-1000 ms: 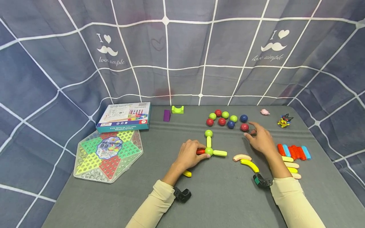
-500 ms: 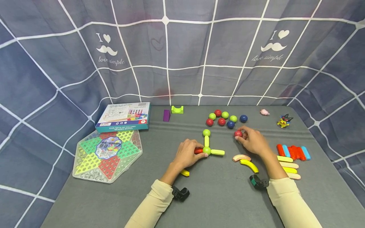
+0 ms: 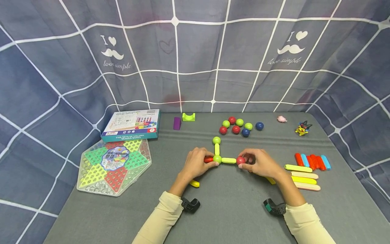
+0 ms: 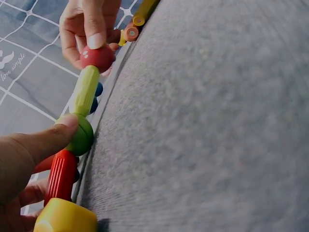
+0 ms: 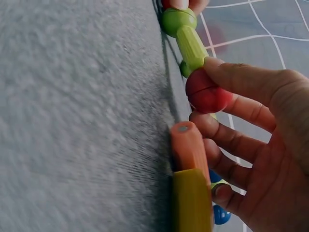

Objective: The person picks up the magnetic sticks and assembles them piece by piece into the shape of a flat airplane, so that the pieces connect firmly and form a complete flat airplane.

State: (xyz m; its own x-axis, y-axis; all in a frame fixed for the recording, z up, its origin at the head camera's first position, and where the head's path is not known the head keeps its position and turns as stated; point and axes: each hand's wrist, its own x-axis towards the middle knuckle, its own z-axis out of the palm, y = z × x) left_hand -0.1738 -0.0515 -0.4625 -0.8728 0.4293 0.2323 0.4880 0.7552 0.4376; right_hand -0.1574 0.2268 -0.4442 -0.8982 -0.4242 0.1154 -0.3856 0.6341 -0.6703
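My left hand (image 3: 195, 164) pinches a green ball (image 4: 81, 135), its thumb lying on the ball's face. From this ball run a red rod (image 4: 61, 176) under my left fingers, a light green rod (image 3: 217, 149) topped by another green ball (image 3: 216, 140), and a second light green rod (image 3: 229, 160) pointing right. My right hand (image 3: 259, 163) holds a red ball (image 5: 207, 91) between thumb and fingers, right at that second rod's free end. A yellow piece (image 3: 194, 183) shows partly beneath my left wrist. Curved pink (image 5: 189, 147) and yellow (image 5: 193, 198) pieces lie beside my right fingers.
Loose red, green and blue balls (image 3: 236, 129) lie beyond the hands. Red and blue short rods (image 3: 313, 162) and yellow and pink sticks (image 3: 304, 175) are at right. A box (image 3: 131, 125) overlaps a hexagonal game board (image 3: 114, 167) at left. Small figures (image 3: 302, 128) stand at back right.
My right hand took the red ball from beside the loose balls and brought it left and nearer, to the light green rod's end. My left hand keeps its hold, shifting slightly left.
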